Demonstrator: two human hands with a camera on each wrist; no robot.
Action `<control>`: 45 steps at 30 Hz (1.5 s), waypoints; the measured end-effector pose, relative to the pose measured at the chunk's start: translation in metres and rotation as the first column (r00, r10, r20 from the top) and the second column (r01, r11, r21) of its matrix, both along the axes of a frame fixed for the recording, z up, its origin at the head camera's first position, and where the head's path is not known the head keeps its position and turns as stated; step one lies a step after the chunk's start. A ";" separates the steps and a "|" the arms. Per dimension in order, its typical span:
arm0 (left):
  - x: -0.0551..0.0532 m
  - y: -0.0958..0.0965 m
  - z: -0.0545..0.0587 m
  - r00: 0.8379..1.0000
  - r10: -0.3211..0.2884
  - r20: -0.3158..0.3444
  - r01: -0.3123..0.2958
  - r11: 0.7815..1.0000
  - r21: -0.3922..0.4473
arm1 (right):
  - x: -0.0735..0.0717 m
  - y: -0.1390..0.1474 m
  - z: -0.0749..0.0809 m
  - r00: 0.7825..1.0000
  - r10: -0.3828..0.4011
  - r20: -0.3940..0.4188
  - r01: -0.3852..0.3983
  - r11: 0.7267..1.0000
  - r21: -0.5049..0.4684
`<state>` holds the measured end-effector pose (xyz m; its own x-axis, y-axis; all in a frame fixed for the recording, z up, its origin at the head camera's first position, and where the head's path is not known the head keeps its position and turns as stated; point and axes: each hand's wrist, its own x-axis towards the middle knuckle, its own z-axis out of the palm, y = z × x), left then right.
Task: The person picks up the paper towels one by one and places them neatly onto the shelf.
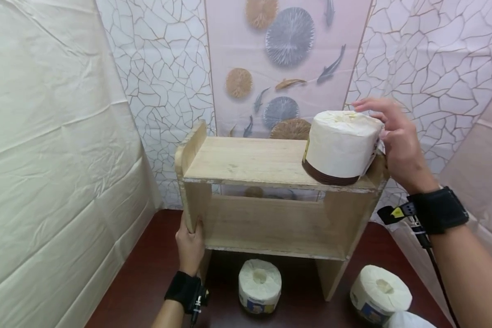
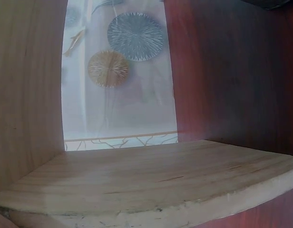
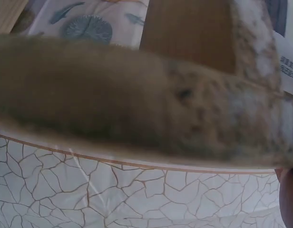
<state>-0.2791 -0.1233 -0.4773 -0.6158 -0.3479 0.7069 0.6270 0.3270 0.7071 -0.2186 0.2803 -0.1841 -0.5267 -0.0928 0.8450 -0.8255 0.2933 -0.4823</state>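
A small wooden shelf (image 1: 266, 223) stands on the dark red table. My left hand (image 1: 190, 241) grips its left side panel at mid height, with fingers around the front edge. In the left wrist view, a shelf board (image 2: 151, 178) fills the lower part. A wrapped toilet paper roll (image 1: 342, 146) with a brown base band stands at the right end of the top board, near the front edge. My right hand (image 1: 402, 141) is at the roll's right side, fingers extended by its upper rim. In the right wrist view, the shelf's side panel (image 3: 137, 104) covers most of the scene.
Another toilet paper roll (image 1: 260, 284) stands on the table (image 1: 135, 278) beneath the lower board. To the right of the shelf is a further roll (image 1: 379, 294), with a white one (image 1: 407, 321) partly cut off beside it. A patterned cloth (image 1: 164, 68) hangs behind.
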 end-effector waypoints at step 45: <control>0.005 0.008 0.006 0.999 0.015 0.040 -0.016 1.000 0.027 | 0.002 0.012 -0.006 0.984 -0.146 0.104 0.131 0.982 0.139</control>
<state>-0.2737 -0.1148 -0.4716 -0.6375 -0.3767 0.6720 0.5931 0.3167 0.7402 -0.2168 0.2922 -0.1905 -0.6341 -0.1181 0.7642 -0.7144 0.4678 -0.5204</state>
